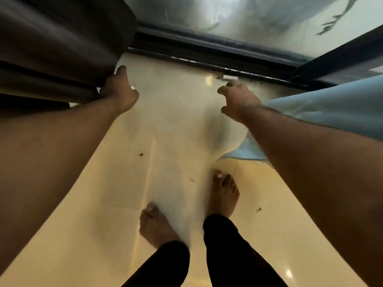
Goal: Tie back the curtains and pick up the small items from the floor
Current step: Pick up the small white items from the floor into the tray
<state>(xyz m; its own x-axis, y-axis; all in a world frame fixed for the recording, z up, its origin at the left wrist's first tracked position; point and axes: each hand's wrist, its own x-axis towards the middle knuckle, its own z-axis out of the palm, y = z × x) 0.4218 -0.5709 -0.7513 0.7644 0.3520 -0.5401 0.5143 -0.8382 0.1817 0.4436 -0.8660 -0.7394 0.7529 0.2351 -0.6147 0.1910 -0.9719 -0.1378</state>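
At the dark curtain's (pixel 58 44) lower edge, just short of the window track (pixel 207 59), the left hand (pixel 119 90) gripped the gathered folds, thumb up along the hem and fingers curled behind the cloth; a ring showed on one finger. That hold looked like a judgement call to bunch the fabric away from the glass so it could be tied back. On the other side of the track, the right hand (pixel 238 100) hung with fingers loosely curled and nothing plainly in them; the pale blue curtain (pixel 321 112) lay just behind its wrist and draped under the forearm, so whether any cloth was caught in the palm could not be told. Its reach seemed aimed at drawing that second panel aside as well.

Back from the track, on the tiled floor (pixel 103 204), the small items waited untouched: a dark scrap (pixel 141 154) left of centre, a thin sliver (pixel 192 180) near the right foot (pixel 224 193), another speck (pixel 258 209) beyond that foot, and darker crumbs right against the track beside a small metal catch (pixel 229 77). The left foot (pixel 154 222) stood nearer the camera.

No tie-back, cord or hook was visible anywhere. Both curtains ran out of frame, the dark one's top blurred. Through the window glass (pixel 248 15) only smeared grey shapes showed, too vague to name, and the scraps were too small to identify
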